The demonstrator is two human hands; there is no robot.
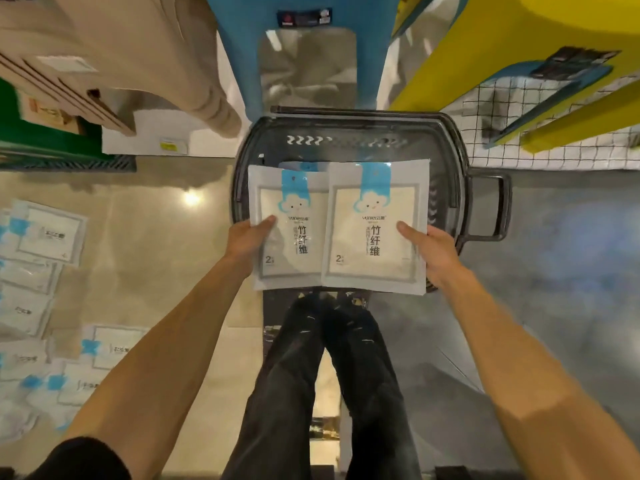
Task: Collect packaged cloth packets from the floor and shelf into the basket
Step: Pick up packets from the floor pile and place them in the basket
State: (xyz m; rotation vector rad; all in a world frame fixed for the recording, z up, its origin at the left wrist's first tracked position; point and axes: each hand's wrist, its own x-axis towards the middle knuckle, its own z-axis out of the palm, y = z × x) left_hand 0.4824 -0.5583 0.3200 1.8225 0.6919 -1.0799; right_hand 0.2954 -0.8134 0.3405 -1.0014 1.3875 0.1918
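Directly over the basket (464,161), the left hand (247,237) pinches one cloth packet (291,237) and the right hand (429,247) pinches a second packet (375,230) overlapping it, so this looks like the deposit step: lower both inside and release, then fetch the floor packets (41,237) left of the basket.

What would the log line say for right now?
left hand grips left packet | right hand grips right packet | both above basket | floor packets at left

Head-worn view, steeply down, near the floor (145,244)
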